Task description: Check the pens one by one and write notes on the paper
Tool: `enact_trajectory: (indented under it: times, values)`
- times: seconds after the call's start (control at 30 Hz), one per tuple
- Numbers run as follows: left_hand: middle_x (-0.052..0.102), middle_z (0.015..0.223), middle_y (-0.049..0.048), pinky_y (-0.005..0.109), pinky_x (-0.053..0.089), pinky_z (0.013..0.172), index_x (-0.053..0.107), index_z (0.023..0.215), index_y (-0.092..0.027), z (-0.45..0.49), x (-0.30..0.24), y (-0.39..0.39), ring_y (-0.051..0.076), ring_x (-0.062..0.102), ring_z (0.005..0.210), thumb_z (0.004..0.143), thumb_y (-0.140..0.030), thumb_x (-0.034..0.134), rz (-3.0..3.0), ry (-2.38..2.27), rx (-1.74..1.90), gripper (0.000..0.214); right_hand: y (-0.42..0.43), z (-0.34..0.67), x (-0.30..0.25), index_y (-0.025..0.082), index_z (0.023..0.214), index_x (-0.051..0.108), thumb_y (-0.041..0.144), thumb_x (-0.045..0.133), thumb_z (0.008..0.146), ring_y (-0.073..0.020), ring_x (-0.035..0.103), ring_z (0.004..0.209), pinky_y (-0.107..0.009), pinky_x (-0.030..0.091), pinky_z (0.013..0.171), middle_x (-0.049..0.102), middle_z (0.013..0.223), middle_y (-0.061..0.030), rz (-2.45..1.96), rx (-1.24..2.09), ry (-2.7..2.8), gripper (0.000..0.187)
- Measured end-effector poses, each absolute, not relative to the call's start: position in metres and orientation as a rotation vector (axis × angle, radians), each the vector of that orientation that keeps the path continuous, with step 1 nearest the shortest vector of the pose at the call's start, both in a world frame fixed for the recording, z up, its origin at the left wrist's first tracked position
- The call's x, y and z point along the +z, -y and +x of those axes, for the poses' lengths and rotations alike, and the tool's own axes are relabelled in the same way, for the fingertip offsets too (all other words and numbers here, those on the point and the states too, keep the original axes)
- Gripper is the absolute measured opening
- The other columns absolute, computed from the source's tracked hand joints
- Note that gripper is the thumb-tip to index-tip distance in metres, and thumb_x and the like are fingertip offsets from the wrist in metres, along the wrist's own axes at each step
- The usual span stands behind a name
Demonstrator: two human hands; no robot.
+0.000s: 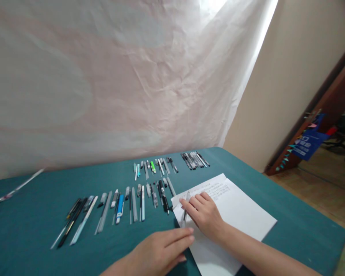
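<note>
My right hand (203, 214) rests on a white sheet of paper (241, 214) and pinches a slim grey pen (186, 207) at the sheet's left edge. Handwriting fills the top of the sheet. My left hand (161, 251) lies flat on the teal tablecloth (31, 222) with its fingers stretched out, the fingertips touching the paper's lower left edge. It holds nothing.
Rows of several pens and pen parts (123, 203) lie left of the paper, with more pens (155, 166) behind and a dark bundle (194, 159) further right. A white sheet hangs as a backdrop. A doorway and blue sign (309, 143) are at right.
</note>
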State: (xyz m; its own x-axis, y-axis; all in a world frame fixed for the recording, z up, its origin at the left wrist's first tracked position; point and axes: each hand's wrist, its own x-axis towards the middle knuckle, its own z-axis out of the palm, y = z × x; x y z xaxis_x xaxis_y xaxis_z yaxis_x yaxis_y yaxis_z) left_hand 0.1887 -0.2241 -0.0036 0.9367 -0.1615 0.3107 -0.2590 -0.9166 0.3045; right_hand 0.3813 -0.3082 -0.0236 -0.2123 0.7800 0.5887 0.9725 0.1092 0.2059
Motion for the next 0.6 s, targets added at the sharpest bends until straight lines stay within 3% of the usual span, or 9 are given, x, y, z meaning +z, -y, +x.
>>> enact_trajectory:
  times: [0.17,0.37,0.6]
  values:
    - [0.055,0.120,0.0102,0.026,0.047,0.084,0.043,0.120,-0.017,0.1890,-0.0043,0.2267,0.019,0.056,0.102,0.088,-0.024,0.041,2.793,0.393,0.362,0.033,0.3103,0.3774,-0.0256,0.015,0.106,0.058,0.023,0.034,0.091,-0.0166,0.046,0.065,-0.033,0.028,0.063,0.055,0.067,-0.0038,-1.616,-0.753,2.074,0.029]
    - [0.054,0.121,0.0078,0.027,0.044,0.086,0.039,0.125,-0.022,0.1877,-0.0033,0.2262,0.018,0.055,0.103,0.091,-0.025,0.033,2.769,0.383,0.276,0.034,0.3108,0.3752,-0.0228,0.016,0.105,0.059,0.021,0.034,0.091,-0.0164,0.046,0.066,-0.034,0.030,0.065,0.055,0.068,-0.0036,-1.630,-0.701,2.085,0.029]
    - [0.063,0.099,0.0026,0.023,0.044,0.074,0.050,0.112,-0.024,0.1874,-0.0052,0.2306,0.015,0.059,0.083,0.092,-0.023,0.029,2.788,0.330,0.326,0.028,0.3112,0.3735,-0.0261,0.017,0.102,0.058,0.019,0.036,0.089,-0.0156,0.045,0.064,-0.033,0.030,0.066,0.054,0.066,-0.0024,-1.632,-0.664,2.116,0.026]
